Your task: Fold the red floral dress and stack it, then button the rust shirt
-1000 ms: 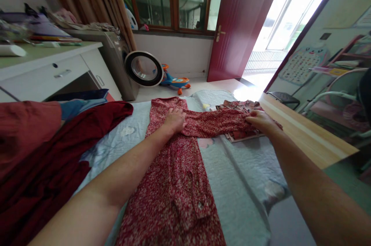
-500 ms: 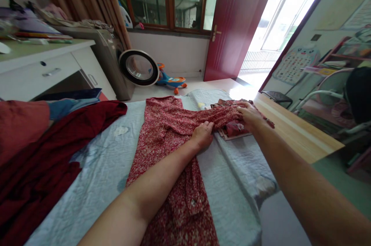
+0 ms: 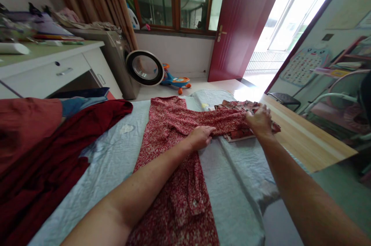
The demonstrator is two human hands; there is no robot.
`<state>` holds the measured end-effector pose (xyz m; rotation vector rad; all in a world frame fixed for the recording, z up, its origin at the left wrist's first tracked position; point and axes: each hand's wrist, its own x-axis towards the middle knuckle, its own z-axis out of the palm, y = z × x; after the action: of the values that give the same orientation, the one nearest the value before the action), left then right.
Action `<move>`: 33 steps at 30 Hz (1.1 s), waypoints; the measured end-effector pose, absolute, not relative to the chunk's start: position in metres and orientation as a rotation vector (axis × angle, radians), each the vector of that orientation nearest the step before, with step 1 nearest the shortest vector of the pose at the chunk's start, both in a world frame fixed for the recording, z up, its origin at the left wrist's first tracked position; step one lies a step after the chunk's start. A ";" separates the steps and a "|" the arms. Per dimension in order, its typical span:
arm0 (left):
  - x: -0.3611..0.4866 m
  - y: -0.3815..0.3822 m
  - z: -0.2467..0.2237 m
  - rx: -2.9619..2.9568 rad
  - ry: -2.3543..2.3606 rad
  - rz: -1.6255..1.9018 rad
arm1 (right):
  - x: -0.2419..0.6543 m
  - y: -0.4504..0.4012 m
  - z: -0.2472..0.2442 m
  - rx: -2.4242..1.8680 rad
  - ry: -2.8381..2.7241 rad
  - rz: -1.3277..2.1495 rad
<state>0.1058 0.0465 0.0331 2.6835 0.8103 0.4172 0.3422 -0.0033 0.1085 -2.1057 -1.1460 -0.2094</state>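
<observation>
A red floral dress [image 3: 174, 138] lies on the pale blue sheet, with one sleeve stretched out to the right. My left hand [image 3: 202, 137] rests at the lower edge of that sleeve, near its middle, fingers together; whether it pinches the cloth is hidden. At the cuff end is my right hand [image 3: 260, 119], its fingers bent and somewhat apart over the sleeve end. Its grip on the cloth is unclear. Under and behind the sleeve is a folded patterned garment [image 3: 239, 104].
Dark red clothing [image 3: 72, 141] and a salmon garment [image 3: 29, 126] are heaped at the left. A wooden tabletop [image 3: 307, 134] extends at the right. Behind stand a white desk [image 3: 72, 60], an open washer door [image 3: 145, 67] and a ride-on toy [image 3: 175, 80].
My right hand has lifted its fingers and spread them somewhat at the sleeve end. The sleeve looks flatter and straighter. The view has shifted slightly, moving the scene to the right.
</observation>
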 end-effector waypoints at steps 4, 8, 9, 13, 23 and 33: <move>0.055 0.067 0.045 2.584 1.008 0.566 | 0.285 0.008 0.089 -1.860 -1.458 -0.305; -0.009 0.086 0.041 2.558 1.450 0.520 | 0.207 0.023 0.058 -1.634 -1.948 0.100; -0.023 0.088 0.036 2.560 1.557 0.480 | 0.191 0.026 0.049 -1.621 -2.020 0.127; -0.065 0.090 0.009 2.502 1.801 0.304 | 0.155 0.033 0.021 -1.675 -2.193 0.171; -0.082 0.097 -0.008 2.352 1.991 0.457 | 0.162 0.040 -0.004 -1.693 -1.943 0.107; -0.090 0.110 -0.014 1.924 2.202 0.660 | 0.169 0.034 -0.004 -1.759 -1.932 -0.047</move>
<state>-0.0900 0.1103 -0.0142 1.9243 2.2019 0.6597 0.1685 0.0340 -0.0041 -1.7590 -1.9317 -0.0471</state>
